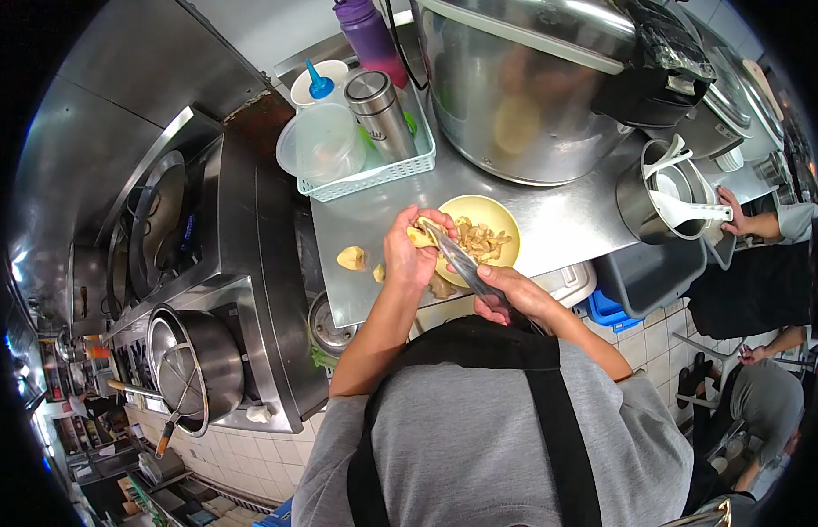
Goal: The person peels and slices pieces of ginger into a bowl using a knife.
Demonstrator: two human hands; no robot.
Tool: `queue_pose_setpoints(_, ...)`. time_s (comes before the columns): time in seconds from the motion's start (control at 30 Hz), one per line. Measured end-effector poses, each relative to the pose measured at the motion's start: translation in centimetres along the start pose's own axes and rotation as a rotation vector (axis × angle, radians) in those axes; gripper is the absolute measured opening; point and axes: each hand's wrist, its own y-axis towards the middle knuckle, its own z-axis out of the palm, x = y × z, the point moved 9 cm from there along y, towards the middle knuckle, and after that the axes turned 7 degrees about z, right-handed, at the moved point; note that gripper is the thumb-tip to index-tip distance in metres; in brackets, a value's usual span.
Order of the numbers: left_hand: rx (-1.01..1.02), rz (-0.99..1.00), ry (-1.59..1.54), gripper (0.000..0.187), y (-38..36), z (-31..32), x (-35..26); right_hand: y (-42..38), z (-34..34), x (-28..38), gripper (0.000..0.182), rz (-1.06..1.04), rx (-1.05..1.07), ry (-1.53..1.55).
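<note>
My left hand (412,248) is closed around a piece of ginger (419,235), whose pale yellow flesh shows between the fingers. A metal knife (460,257) is gripped in my right hand (512,294), its blade slanting up to the ginger. Under and behind the blade lies a yellow plate (507,217) with brownish ginger peelings (482,241) on it. Left of my left hand, a peeled ginger piece (351,257) rests on the steel table (558,215). Unpeeled ginger (441,287) sits by the plate's near edge, partly hidden by my hands.
A pale green basket (374,180) holds a steel flask (380,114), plastic tubs and bottles. Behind the plate stands a large steel cooker (523,97). To the right are a steel pot (657,206) with ladles, a grey bin (646,272) and other people. A stove with a pot (198,369) is at left.
</note>
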Motion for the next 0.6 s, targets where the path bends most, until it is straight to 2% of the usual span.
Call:
queue_pose_setpoints(0.1, 0.115, -0.111, -0.196, 0.039, 0.3, 0.8, 1.3, 0.7, -0.5, -1.1, 0.053, 0.069, -0.017, -0.046)
queue_pose_setpoints(0.2, 0.052, -0.025, -0.211, 0.037, 0.6, 1.3, 1.1, 0.8, -0.8, -0.9, 0.053, 0.035, -0.024, -0.017)
queue_pose_setpoints(0.3, -0.140, 0.106, -0.102, 0.039, 1.4, -0.3, 0.1, -0.5, -2.1, 0.2, 0.054, -0.030, -0.100, 0.088)
queue_pose_setpoints(0.43, -0.100, 0.092, -0.090, 0.037, 1.1, 0.0, 0.1, -1.5, -2.7, 1.2, 0.053, -0.072, -0.346, -0.345)
queue_pose_setpoints(0.47, -0.104, 0.102, -0.074, 0.037, 1.1, -0.1, 0.2, -1.6, -2.1, 1.7, 0.053, -0.139, -0.342, -0.469)
queue_pose_setpoints(0.57, -0.127, 0.078, -0.080, 0.037, 0.5, 0.4, 0.4, -2.0, -0.1, 2.6, 0.053, -0.129, -0.240, -0.443)
queue_pose_setpoints(0.6, -0.133, 0.062, -0.091, 0.038, 0.2, 0.7, 0.5, -1.5, -0.6, 1.3, 0.054, -0.052, -0.219, -0.360)
